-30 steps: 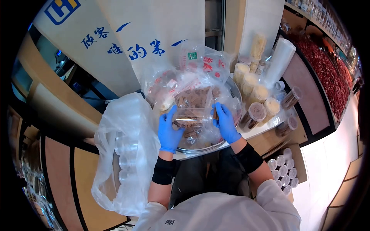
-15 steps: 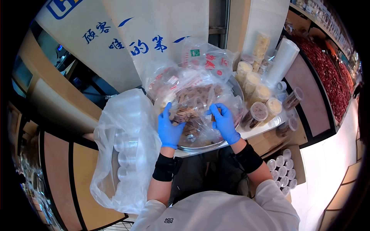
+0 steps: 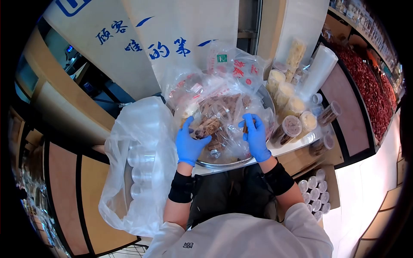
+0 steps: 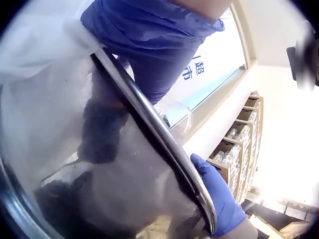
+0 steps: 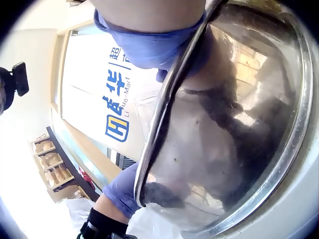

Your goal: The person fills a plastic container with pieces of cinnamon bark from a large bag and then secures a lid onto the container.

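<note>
In the head view my blue-gloved left hand [image 3: 189, 142] holds a clear plastic jar [image 3: 221, 112], thumb and fingers spread around it, its round mouth tipped up and away. Brown strips show through and behind its wall. My gloved right hand [image 3: 257, 136] pinches a short brown strip [image 3: 245, 127] between thumb and fingers, to the right of the jar. Below both hands, a pile of flat brown pieces [image 3: 215, 144] lies in plastic bags inside a wide metal basin [image 3: 223, 166]. The basin's shiny wall [image 4: 149, 184] hides most of both hands in the wrist views.
Filled jars [image 3: 287, 129] stand on the table to the right, with a white plastic roll [image 3: 319, 71] behind. A big translucent bag of clear jars [image 3: 142, 167] is at left. Lower right, a carton [image 3: 330, 185] holds several lidded jars. A lettered panel [image 3: 172, 26] rises behind the basin.
The jar, earlier lying sideways between both hands, has turned so its mouth faces up and away. My right hand has drawn apart to the right with the brown strip.
</note>
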A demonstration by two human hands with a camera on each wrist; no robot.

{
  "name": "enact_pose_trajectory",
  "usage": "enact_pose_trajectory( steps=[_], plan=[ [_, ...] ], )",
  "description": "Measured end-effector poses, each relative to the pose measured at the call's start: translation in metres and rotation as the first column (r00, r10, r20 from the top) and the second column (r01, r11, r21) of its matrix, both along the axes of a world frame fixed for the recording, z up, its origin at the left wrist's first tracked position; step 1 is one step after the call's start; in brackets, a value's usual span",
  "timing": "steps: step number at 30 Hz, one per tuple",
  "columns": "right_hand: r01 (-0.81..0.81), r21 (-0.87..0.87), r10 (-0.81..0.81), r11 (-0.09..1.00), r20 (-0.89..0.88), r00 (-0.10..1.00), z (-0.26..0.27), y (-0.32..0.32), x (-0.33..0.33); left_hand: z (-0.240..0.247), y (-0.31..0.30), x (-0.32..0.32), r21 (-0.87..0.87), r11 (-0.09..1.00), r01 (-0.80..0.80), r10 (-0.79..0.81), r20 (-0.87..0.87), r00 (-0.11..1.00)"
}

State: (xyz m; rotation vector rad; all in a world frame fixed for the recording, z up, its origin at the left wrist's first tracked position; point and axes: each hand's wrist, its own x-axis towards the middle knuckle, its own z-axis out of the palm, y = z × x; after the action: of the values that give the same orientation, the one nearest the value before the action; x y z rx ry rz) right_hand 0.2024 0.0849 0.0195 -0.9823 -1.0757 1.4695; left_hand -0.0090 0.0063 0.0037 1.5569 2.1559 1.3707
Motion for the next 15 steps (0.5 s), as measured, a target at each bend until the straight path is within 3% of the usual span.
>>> enact_pose_trajectory(
  steps=[6, 8, 11, 15],
  plan=[
    [-0.049, 0.002, 0.049, 0.999, -0.011, 0.999, 0.010, -0.005, 0.005, 0.007, 0.000, 0.013, -0.063, 0.998, 0.017, -0.026, -0.150, 0.988],
    [-0.214, -0.009, 0.214, 0.977, 0.044, 0.976, 0.012, -0.005, 0.008, 0.006, -0.002, 0.015, -0.066, 0.998, 0.004, -0.016, -0.188, 0.982],
    [-0.303, 0.021, 0.302, 0.953, 0.059, 0.952, -0.001, -0.001, 0.006, 0.003, -0.001, 0.014, -0.067, 0.998, 0.006, -0.016, -0.148, 0.989],
    [-0.280, 0.004, 0.280, 0.960, 0.022, 0.960, -0.009, 0.003, 0.004, 0.003, -0.002, 0.015, -0.037, 0.999, -0.011, 0.004, -0.195, 0.981]
  ],
)
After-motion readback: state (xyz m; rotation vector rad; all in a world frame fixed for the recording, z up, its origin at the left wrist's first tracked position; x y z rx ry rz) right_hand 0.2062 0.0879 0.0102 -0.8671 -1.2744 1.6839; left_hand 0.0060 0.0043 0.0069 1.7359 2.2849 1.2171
